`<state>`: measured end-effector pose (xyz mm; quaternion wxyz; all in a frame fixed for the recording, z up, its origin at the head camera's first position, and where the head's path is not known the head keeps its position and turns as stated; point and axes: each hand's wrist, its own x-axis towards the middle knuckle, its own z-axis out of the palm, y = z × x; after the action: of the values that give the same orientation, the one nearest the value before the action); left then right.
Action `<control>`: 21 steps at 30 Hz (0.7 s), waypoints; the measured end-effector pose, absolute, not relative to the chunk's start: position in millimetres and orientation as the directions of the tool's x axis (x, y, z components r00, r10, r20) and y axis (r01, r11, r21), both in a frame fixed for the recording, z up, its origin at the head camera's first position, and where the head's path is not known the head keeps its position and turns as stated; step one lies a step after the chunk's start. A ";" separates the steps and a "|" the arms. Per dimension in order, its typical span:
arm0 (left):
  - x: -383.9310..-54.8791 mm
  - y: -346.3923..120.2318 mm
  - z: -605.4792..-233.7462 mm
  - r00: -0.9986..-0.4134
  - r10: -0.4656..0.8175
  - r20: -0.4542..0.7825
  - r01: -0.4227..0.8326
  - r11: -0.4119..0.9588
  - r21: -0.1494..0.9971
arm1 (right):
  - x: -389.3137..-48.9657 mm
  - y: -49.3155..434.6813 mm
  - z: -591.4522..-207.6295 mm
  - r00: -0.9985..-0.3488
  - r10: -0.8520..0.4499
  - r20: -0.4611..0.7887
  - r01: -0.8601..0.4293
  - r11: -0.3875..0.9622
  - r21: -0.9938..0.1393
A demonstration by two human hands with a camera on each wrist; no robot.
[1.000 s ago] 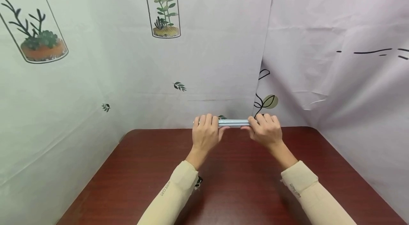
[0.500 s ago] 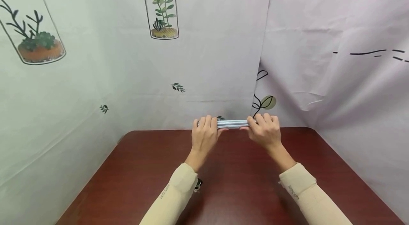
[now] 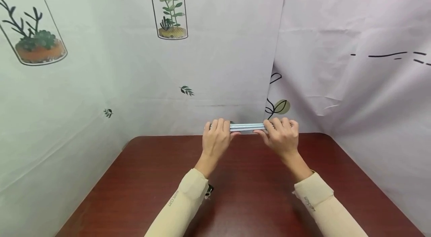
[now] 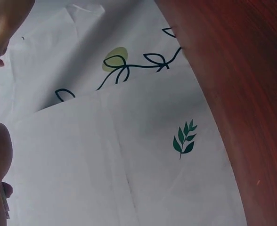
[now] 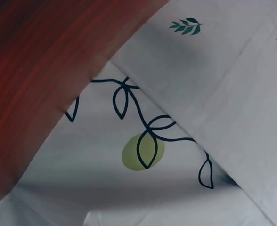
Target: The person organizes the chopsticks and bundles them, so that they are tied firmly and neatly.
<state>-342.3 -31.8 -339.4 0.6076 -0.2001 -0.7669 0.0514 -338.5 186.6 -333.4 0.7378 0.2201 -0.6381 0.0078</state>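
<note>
As the head view shows, the left grip [image 3: 216, 138] and right grip [image 3: 282, 137] clasp opposite ends of the pale-blue rods [image 3: 247, 127], probably to keep them level, near the far edge of the bench [image 3: 249, 184]. The left wrist view crops both grips; the right wrist view shows neither.
</note>
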 end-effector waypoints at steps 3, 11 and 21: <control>-342.0 -32.7 -338.0 -0.180 0.370 0.911 0.251 0.913 -0.322 | -339.2 184.9 -333.4 0.183 -0.250 0.951 -0.301 0.907 0.296; -343.5 -33.7 -338.7 -0.173 0.380 0.909 0.239 0.911 -0.336 | -342.8 184.4 -337.1 0.182 -0.246 0.952 -0.322 0.900 0.294; -341.9 -32.1 -342.6 -0.227 0.376 0.898 0.253 0.914 -0.318 | -347.7 186.9 -342.1 0.219 -0.259 0.941 -0.321 0.891 0.320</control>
<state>-341.9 -32.1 -342.6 0.5882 -0.2010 -0.7816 0.0524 -347.7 186.9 -342.1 0.7453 0.2321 -0.6247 0.0209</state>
